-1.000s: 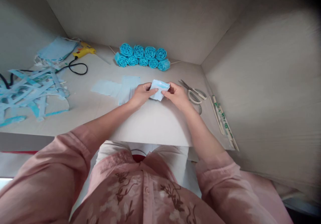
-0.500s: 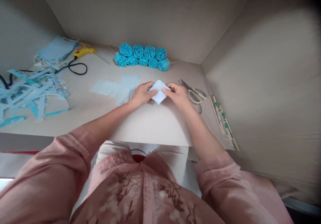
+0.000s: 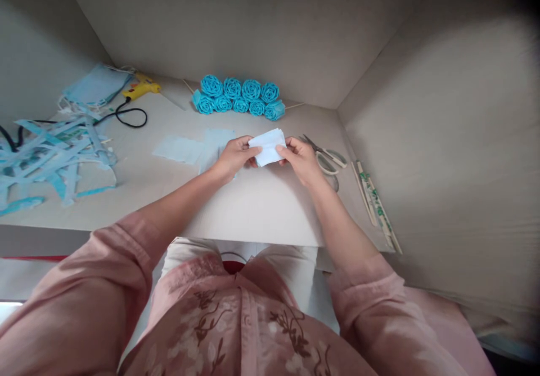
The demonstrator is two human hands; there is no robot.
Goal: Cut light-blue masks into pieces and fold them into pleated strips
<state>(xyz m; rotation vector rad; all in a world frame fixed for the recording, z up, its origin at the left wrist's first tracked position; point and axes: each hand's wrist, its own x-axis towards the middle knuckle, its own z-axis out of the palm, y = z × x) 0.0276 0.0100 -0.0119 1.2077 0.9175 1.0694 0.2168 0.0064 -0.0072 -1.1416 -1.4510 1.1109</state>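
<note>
Between both hands, above the table, is a small folded piece of pale blue mask fabric (image 3: pixel 268 146). My left hand (image 3: pixel 236 155) pinches its left edge, thumb on top and fingers behind. The right side is gripped by my right hand (image 3: pixel 300 158) in the same way. Left of my left hand, pale blue fabric pieces (image 3: pixel 179 148) lie flat on the table. Scissors (image 3: pixel 329 159) with light handles rest just beyond my right hand, partly hidden by it.
Blue fabric roses (image 3: pixel 241 94) stand in two rows at the back. A yellow glue gun (image 3: pixel 142 86) and stacked face masks (image 3: pixel 95 85) sit back left, with a heap of blue strips (image 3: pixel 54 154) before them. Wrapped chopsticks (image 3: pixel 375 202) lie by the right wall.
The folded fabric has turned from a diamond to a wider, roughly rectangular shape between my hands. My hands have shifted slightly, still holding it.
</note>
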